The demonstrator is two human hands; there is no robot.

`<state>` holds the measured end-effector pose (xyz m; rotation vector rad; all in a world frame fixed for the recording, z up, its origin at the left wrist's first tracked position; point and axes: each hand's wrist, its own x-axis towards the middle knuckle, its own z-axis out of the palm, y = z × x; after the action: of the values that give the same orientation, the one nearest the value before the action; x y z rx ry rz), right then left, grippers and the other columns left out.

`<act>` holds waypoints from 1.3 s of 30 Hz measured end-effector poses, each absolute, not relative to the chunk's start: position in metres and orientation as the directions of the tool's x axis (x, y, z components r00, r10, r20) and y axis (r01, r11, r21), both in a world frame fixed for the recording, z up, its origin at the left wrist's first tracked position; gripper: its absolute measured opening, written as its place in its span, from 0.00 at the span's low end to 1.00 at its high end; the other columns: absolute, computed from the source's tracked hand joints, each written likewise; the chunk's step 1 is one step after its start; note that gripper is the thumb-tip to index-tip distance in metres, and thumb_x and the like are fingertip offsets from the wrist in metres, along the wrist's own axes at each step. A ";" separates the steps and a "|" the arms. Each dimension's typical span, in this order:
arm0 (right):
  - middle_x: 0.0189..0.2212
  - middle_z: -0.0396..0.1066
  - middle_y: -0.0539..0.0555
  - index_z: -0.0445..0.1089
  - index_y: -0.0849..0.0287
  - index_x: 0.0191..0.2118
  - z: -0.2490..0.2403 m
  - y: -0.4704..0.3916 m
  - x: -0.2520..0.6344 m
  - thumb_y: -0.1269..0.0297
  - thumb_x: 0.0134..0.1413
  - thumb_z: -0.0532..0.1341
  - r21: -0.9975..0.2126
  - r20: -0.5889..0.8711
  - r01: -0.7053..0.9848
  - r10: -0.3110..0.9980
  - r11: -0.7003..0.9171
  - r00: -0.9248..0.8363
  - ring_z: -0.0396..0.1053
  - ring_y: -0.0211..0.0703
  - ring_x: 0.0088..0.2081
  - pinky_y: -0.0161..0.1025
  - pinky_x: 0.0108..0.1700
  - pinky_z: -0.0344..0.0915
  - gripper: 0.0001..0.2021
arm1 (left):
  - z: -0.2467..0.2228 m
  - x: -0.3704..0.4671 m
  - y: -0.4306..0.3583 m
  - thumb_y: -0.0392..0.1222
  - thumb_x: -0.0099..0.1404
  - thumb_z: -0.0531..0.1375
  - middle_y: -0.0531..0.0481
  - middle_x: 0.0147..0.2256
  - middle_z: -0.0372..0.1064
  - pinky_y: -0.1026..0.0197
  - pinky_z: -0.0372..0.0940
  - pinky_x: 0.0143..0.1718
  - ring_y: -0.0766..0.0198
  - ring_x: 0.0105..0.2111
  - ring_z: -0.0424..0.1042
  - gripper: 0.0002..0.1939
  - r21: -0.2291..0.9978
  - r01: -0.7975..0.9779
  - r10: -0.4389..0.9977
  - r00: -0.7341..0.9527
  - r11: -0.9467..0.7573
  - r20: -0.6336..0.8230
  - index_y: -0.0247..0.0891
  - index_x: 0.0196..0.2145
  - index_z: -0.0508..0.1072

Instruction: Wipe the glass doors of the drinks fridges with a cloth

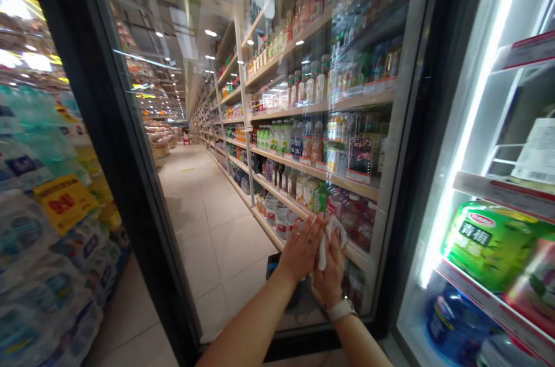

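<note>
Low on the glass door (208, 182), my two hands meet side by side. My right hand (330, 271), with a light-coloured band on its wrist, presses a crumpled white cloth (337, 230) to the glass. Part of the cloth shows between the hands. My left hand (302, 247) lies against the right one, its fingers stretched out flat and their tips near the cloth. Whether the left fingers also touch the cloth is not clear. A dark frame (130, 182) borders the glass.
Right of the door stands a lit cooler with a green pack (485, 243) and a blue container (455, 323) on its shelves. Through the glass show long shelves of bottles (277, 136), a tiled aisle (203, 217) and a dark bin-like object (274, 267). Wrapped bottle packs (39, 274) are stacked at left.
</note>
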<state>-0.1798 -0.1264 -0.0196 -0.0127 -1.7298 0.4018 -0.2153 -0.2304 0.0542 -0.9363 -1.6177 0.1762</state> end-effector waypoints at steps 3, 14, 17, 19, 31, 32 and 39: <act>0.67 0.49 0.64 0.40 0.57 0.70 -0.022 -0.123 -0.177 0.68 0.62 0.46 -0.215 0.961 -0.231 0.163 0.949 -0.225 0.45 0.59 0.68 0.67 0.63 0.51 0.31 | 0.054 -0.216 -0.231 0.46 0.67 0.50 0.46 0.69 0.42 0.46 0.44 0.66 0.52 0.69 0.39 0.29 -0.581 0.480 0.650 0.030 0.657 0.759 0.36 0.64 0.60; 0.70 0.38 0.67 0.43 0.61 0.70 -0.007 -0.045 -0.158 0.63 0.65 0.47 -0.479 0.871 -0.028 0.471 0.877 -0.137 0.39 0.66 0.69 0.72 0.63 0.47 0.30 | 0.061 -0.210 -0.226 0.49 0.68 0.53 0.48 0.69 0.42 0.47 0.42 0.67 0.54 0.69 0.36 0.29 -0.537 0.492 0.599 0.039 0.685 0.799 0.38 0.64 0.59; 0.70 0.38 0.69 0.43 0.62 0.69 -0.005 -0.059 -0.166 0.61 0.66 0.46 -0.548 0.834 -0.031 0.544 0.836 -0.092 0.39 0.68 0.69 0.75 0.61 0.48 0.29 | 0.061 -0.210 -0.227 0.49 0.67 0.53 0.48 0.68 0.42 0.47 0.43 0.67 0.54 0.69 0.37 0.30 -0.538 0.486 0.603 0.029 0.688 0.797 0.38 0.64 0.59; 0.70 0.38 0.69 0.43 0.61 0.70 -0.006 -0.080 -0.173 0.61 0.66 0.45 -0.538 0.841 -0.042 0.531 0.842 -0.105 0.40 0.68 0.69 0.76 0.60 0.48 0.29 | 0.060 -0.210 -0.228 0.49 0.67 0.53 0.47 0.68 0.43 0.47 0.45 0.66 0.53 0.69 0.38 0.30 -0.545 0.481 0.611 0.025 0.687 0.791 0.38 0.64 0.58; 0.68 0.47 0.62 0.39 0.52 0.70 -0.013 -0.104 -0.169 0.68 0.64 0.47 -0.216 0.946 -0.168 0.164 0.962 -0.279 0.46 0.58 0.68 0.66 0.64 0.50 0.31 | 0.056 -0.214 -0.229 0.48 0.67 0.52 0.47 0.69 0.42 0.46 0.41 0.67 0.53 0.69 0.36 0.29 -0.562 0.479 0.634 0.015 0.675 0.773 0.38 0.64 0.60; 0.69 0.46 0.61 0.39 0.52 0.70 -0.012 -0.095 -0.167 0.68 0.63 0.47 -0.219 0.945 -0.159 0.169 0.963 -0.279 0.46 0.58 0.68 0.66 0.64 0.50 0.31 | 0.057 -0.213 -0.228 0.48 0.67 0.52 0.48 0.69 0.42 0.46 0.41 0.67 0.53 0.69 0.36 0.29 -0.557 0.477 0.627 0.016 0.680 0.779 0.38 0.64 0.60; 0.70 0.39 0.64 0.43 0.58 0.70 -0.001 -0.045 -0.159 0.62 0.65 0.47 -0.522 0.852 -0.063 0.515 0.851 -0.097 0.40 0.66 0.69 0.71 0.64 0.45 0.29 | 0.062 -0.208 -0.227 0.49 0.68 0.53 0.49 0.69 0.42 0.47 0.41 0.67 0.54 0.69 0.36 0.29 -0.541 0.480 0.605 0.027 0.690 0.796 0.39 0.64 0.59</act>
<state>-0.1588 -0.0453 -0.0010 -0.3632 -1.6040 0.5022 -0.2079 -0.2268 0.0624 -0.9039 -1.6115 0.1201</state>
